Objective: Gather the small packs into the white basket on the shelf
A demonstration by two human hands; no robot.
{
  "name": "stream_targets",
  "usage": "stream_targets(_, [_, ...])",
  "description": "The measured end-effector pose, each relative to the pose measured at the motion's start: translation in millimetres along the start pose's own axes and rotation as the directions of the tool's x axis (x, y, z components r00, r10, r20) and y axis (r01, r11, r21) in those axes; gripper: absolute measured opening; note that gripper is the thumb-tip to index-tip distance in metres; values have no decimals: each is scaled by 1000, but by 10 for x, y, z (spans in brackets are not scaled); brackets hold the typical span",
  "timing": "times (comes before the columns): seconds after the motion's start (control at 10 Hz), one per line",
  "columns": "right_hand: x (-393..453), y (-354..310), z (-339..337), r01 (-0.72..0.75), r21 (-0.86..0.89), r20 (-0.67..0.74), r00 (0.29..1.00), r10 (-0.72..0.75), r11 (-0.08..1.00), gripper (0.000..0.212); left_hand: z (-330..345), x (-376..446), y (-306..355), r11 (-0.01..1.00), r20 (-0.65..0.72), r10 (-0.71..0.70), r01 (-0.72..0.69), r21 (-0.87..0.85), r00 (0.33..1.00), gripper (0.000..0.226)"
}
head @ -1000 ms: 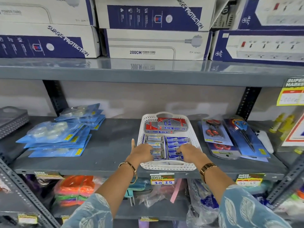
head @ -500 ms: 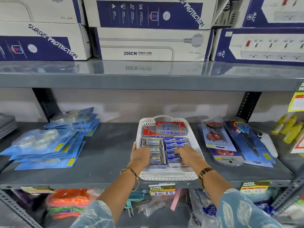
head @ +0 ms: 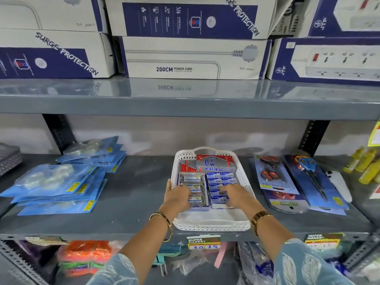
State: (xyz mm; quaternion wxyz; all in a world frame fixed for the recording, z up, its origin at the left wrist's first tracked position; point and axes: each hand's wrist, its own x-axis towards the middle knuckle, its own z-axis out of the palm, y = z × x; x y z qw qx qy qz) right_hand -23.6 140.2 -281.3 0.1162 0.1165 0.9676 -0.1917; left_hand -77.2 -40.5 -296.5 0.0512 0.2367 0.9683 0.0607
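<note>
the small packs [head: 218, 187] sit in two neat columns inside the white basket [head: 211, 223], which rests on the middle shelf [head: 133, 206] close to its front edge, with two larger red and silver boxes [head: 214, 163] lying across the far end. both hands are in the basket: the left hand [head: 177, 197] lies curled over the clear-wrapped packs in the left column, and the right hand [head: 236, 195] lies fingers down on the blue packs in the right column; i cannot tell whether either is gripping a pack or just pressing them into line. as far as i can judge, the gathering is nearly done, since no loose small packs show on the shelf around the basket, and what is left looks like tidying the rows. the near end of the basket is bare. to the left, well apart, lie blue tape packets [head: 59, 188] in fanned stacks; to the right, just beside the basket, lie carded scissors [head: 273, 177]. power cord boxes [head: 191, 58] line the shelf above. nothing seems to block the hands.
</note>
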Motion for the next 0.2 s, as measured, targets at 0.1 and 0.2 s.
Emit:
stream_targets(0.1, [-109, -12, -18, 15, -10, -98, 995, -16, 1000, 51, -112, -125, 18, 999, -112, 25, -29, -39, 993, 40])
stream_targets(0.2, [-195, 1, 20, 55, -60, -275, 959, -70, 997, 45, -231, -242, 55, 998, -277, 25, -42, -54, 960, 47])
